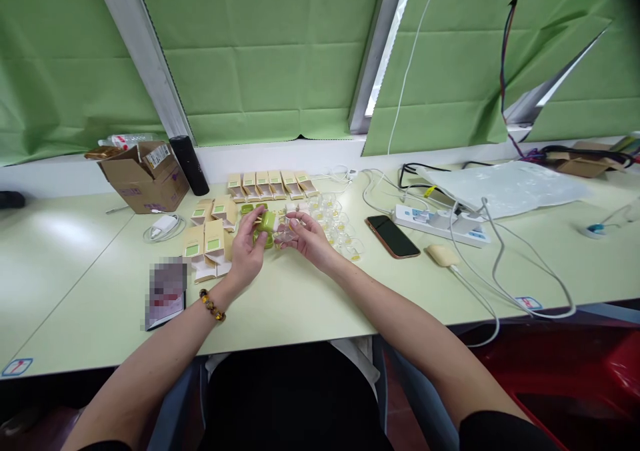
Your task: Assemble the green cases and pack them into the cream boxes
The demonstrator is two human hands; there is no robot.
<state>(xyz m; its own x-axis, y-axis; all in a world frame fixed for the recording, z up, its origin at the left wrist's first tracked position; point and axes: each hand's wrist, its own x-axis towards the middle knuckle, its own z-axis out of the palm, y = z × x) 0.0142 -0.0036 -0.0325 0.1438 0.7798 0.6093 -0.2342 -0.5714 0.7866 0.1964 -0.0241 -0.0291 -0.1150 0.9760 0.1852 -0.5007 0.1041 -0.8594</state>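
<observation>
My left hand [246, 249], a beaded bracelet on its wrist, has its fingers round a small green block [269, 221] that looks like a plug adapter with a white end. Close beside it, my right hand [311, 240] pinches a small clear plastic piece [287, 235], partly covered by the fingers. More green pieces [247, 208] lie on the table just behind and under my left hand. To the right of my right hand, several clear plastic covers [340, 227] with yellowish bits stand in rows. Small open cardboard boxes [214, 244] stand left of my left hand.
More small boxes [270, 184] line the back of the table [300, 311]. A blurred-out device [167, 294], a cable with a charger [164, 224], a carton [150, 181] and a black cylinder [189, 165] are left. Rightward lie a phone [393, 236], power strip [440, 224] and loose cables.
</observation>
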